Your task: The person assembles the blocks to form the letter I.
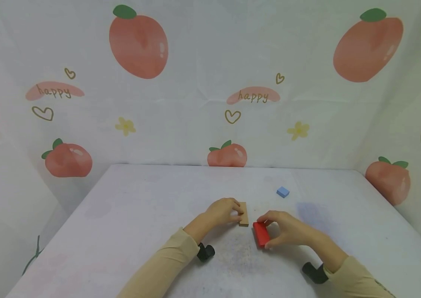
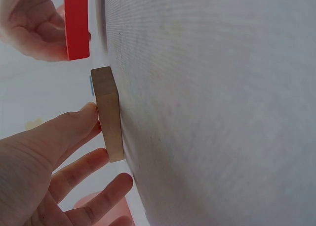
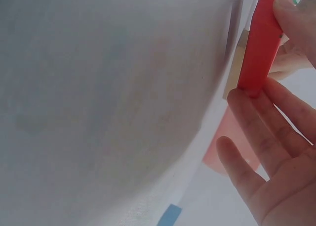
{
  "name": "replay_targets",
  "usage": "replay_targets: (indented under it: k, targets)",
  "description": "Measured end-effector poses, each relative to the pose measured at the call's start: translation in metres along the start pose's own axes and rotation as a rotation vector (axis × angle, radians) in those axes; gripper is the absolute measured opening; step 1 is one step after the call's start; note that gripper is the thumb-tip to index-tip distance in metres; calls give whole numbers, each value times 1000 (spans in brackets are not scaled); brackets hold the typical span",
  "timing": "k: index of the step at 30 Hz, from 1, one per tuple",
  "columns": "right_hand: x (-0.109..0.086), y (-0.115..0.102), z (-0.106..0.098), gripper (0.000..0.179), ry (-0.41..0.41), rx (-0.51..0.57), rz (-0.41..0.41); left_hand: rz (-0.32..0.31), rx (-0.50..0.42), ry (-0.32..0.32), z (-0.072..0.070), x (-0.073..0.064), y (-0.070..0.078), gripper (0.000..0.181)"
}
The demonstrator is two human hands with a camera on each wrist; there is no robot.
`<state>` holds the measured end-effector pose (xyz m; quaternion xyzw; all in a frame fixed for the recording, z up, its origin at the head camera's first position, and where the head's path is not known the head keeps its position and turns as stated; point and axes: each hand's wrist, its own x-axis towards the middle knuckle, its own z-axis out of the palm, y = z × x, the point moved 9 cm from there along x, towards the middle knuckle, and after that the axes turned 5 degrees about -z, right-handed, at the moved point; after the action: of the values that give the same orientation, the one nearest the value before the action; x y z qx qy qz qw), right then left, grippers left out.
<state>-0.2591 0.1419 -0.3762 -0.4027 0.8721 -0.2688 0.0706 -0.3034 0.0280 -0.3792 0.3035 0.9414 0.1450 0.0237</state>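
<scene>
My right hand [image 1: 286,228] pinches a red rectangular block [image 1: 261,234] lengthwise, thumb at the near end and fingertips at the far end. In the left wrist view a gap shows between the red block [image 2: 77,25] and the table surface. Left of it, a tan wooden block [image 1: 244,214] lies flat on the table. My left hand [image 1: 223,211] is at its left side, with fingers extended and spread. In the left wrist view the thumb and middle fingertips are right at the edges of the wooden block [image 2: 109,117].
A small blue block [image 1: 283,192] lies farther back, to the right. The white table [image 1: 139,198] ends at a cloth backdrop [image 1: 195,82] printed with peaches and hearts. Dark wrist cameras [image 1: 205,252] hang below both wrists, close over the table.
</scene>
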Motion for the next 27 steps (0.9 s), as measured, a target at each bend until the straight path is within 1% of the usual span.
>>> replay_targets:
  k: [3, 9, 14, 15, 18, 21, 22, 23, 27]
  targets:
    - [1, -1, 1, 56, -7, 4, 7, -10, 3, -6, -1, -1, 0, 21]
    - [4, -5, 4, 56, -18, 2, 2, 0, -6, -7, -2, -1, 1, 20]
    - [6, -8, 5, 55, -20, 3, -8, 6, -18, -9, 4, 4, -4, 19]
    - [6, -8, 5, 55, -18, 2, -14, 32, -14, 11, 10, 9, -9, 20]
    - [6, -10, 5, 54, -10, -1, -31, 40, -14, 13, 11, 10, -10, 19]
    - [6, -11, 6, 54, -9, -2, -42, 38, -17, 18, 9, 8, -8, 19]
    - [6, -11, 7, 54, -10, -1, -43, 13, -23, 1, 3, 4, -3, 18]
    - [6, -11, 7, 54, -12, -1, -43, 9, -23, 2, 1, 3, -2, 18]
    - [8, -11, 9, 54, -22, -4, -43, 1, -14, 8, -2, 0, 0, 19]
